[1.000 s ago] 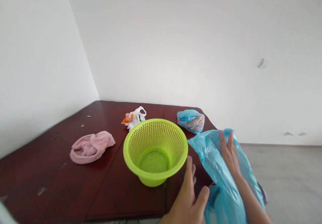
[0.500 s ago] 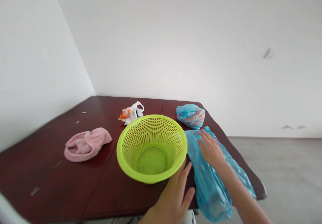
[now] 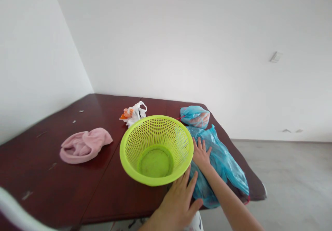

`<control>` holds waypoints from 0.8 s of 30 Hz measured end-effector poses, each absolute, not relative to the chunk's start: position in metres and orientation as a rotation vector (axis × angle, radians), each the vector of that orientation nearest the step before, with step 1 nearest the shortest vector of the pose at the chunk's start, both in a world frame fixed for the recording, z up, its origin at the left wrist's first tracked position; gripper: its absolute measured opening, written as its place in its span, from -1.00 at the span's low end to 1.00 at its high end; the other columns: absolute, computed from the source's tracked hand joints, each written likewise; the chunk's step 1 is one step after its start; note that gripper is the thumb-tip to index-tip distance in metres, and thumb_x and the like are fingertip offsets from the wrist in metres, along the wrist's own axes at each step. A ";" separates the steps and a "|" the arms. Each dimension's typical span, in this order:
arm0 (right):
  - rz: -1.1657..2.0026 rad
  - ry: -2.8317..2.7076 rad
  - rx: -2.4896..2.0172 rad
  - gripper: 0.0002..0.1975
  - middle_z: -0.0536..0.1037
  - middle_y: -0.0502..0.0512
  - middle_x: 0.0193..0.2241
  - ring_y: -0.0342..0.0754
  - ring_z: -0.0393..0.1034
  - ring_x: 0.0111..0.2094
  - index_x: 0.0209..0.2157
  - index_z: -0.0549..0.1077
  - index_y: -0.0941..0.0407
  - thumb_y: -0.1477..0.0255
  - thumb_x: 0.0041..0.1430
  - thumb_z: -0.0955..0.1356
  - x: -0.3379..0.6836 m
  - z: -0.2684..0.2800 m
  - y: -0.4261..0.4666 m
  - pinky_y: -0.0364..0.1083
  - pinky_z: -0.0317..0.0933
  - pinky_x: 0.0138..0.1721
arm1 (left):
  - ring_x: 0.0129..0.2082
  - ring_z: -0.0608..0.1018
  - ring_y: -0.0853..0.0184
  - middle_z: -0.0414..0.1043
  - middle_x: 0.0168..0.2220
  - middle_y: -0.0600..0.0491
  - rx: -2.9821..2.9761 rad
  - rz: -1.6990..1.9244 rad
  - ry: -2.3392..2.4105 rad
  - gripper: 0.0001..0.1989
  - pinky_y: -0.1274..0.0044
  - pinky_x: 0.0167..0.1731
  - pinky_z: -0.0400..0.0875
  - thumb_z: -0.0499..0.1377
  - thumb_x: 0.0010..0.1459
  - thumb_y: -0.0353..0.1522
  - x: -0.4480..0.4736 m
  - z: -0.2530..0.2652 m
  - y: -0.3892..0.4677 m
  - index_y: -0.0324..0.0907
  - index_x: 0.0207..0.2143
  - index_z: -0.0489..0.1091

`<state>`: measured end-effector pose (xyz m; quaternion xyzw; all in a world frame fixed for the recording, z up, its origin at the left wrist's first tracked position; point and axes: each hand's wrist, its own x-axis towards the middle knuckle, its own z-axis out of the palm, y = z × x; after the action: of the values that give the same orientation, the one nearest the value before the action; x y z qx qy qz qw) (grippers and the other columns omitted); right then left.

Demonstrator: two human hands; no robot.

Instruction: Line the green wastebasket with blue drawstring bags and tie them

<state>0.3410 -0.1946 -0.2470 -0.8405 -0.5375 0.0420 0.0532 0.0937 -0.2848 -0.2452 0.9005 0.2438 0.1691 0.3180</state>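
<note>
A yellow-green plastic basket [image 3: 156, 161] with perforated walls stands upright on the table with nothing in it. My left hand [image 3: 177, 198] is at its near right side, fingers stretched out and apart, the tips partly under the rim. On a crumpled, see-through blue plastic bag [image 3: 220, 151] lies my right hand [image 3: 201, 156], flat with fingers spread, close to the basket's right side. The bag spreads along the table's right part, and its near end reaches the front edge.
Behind that bag sits a bundled blue bag [image 3: 195, 116] with something pinkish inside. A white and orange plastic bag [image 3: 135, 114] lies behind the basket. Pink cloth [image 3: 86, 144] rests on the left of the dark red table [image 3: 103, 203]. White walls [image 3: 166, 51] border the table's back and left.
My right hand has slid left over the blue bag towards the basket. The bag has shifted and spread, its near end hanging less low. My left hand has stayed by the basket.
</note>
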 end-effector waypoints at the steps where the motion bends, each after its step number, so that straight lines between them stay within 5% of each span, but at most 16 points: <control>1: 0.130 -1.631 -2.556 -0.15 -0.15 0.31 0.80 0.55 -0.26 0.79 0.80 0.01 -0.03 -0.06 0.69 0.16 0.341 -0.248 -0.193 0.79 -0.30 0.60 | 0.80 -0.12 -0.27 -0.37 0.82 -0.18 2.382 0.455 0.659 -0.11 -0.22 0.71 0.04 0.21 0.66 -0.01 0.094 -0.246 -0.286 -0.01 0.81 -0.03; 4: 0.170 -1.613 -2.501 -0.14 -0.11 0.35 0.80 0.55 -0.25 0.79 0.79 0.06 0.00 -0.06 0.67 0.18 0.346 -0.252 -0.190 0.77 -0.32 0.61 | 0.80 -0.01 -0.24 -0.24 0.81 -0.23 2.395 0.499 0.732 -0.21 -0.15 0.71 0.10 0.15 0.68 0.02 0.096 -0.256 -0.290 -0.16 0.74 0.20; 8: 0.121 -1.568 -2.238 -0.16 0.14 0.48 0.72 0.50 0.03 0.73 0.75 0.14 0.08 0.00 0.65 0.20 0.364 -0.231 -0.174 0.64 0.01 0.61 | 0.78 0.09 -0.14 -0.07 0.79 -0.21 2.435 0.596 0.735 -0.24 -0.03 0.72 0.14 0.10 0.70 0.02 0.098 -0.268 -0.292 -0.18 0.72 0.23; 13: -0.233 -1.478 -2.003 0.00 -0.30 0.45 0.80 0.50 0.25 0.61 0.81 -0.22 0.06 0.14 0.58 0.30 0.389 -0.154 -0.116 0.35 0.53 0.30 | 0.76 0.14 -0.23 -0.08 0.79 -0.27 2.537 0.583 0.710 -0.17 -0.07 0.69 0.16 0.18 0.65 -0.01 0.103 -0.267 -0.291 -0.23 0.74 0.18; 15: -0.279 -1.484 -2.077 0.17 -0.36 0.47 0.80 0.55 0.28 0.58 0.82 -0.29 0.03 0.15 0.47 0.42 0.394 -0.129 -0.090 0.33 0.52 0.28 | 0.75 0.17 -0.25 -0.06 0.79 -0.26 2.544 0.580 0.695 -0.15 -0.08 0.69 0.17 0.22 0.62 -0.01 0.103 -0.264 -0.290 -0.23 0.74 0.18; 17: -0.207 -1.566 -2.207 0.30 -0.13 0.54 0.78 0.56 0.24 0.61 0.82 -0.29 0.01 0.14 0.37 0.53 0.396 -0.117 -0.068 0.39 0.36 0.43 | 0.74 0.19 -0.26 -0.04 0.78 -0.26 2.534 0.578 0.680 -0.15 -0.09 0.69 0.18 0.22 0.62 0.01 0.102 -0.261 -0.290 -0.21 0.74 0.20; 20: -0.086 -1.636 -2.294 0.24 0.36 0.59 0.58 0.56 0.37 0.52 0.77 0.05 0.08 0.18 0.26 0.64 0.395 -0.120 -0.050 0.44 0.18 0.52 | 0.74 0.18 -0.29 -0.03 0.77 -0.29 2.506 0.558 0.662 -0.14 -0.13 0.69 0.19 0.19 0.63 0.06 0.102 -0.261 -0.289 -0.23 0.73 0.21; 24: -0.044 -1.586 -2.286 -0.33 0.62 0.57 0.33 0.49 0.53 0.34 0.41 0.60 0.19 0.39 0.30 0.57 0.394 -0.136 -0.042 0.37 0.25 0.44 | 0.75 0.14 -0.35 -0.05 0.77 -0.33 2.441 0.508 0.622 -0.12 -0.19 0.70 0.14 0.21 0.62 0.06 0.105 -0.257 -0.285 -0.25 0.73 0.20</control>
<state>0.3937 -0.0417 -0.1359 -0.8083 -0.5607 -0.0156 0.1786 0.1046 -0.2849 -0.2569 0.9114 0.2324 0.1895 0.2819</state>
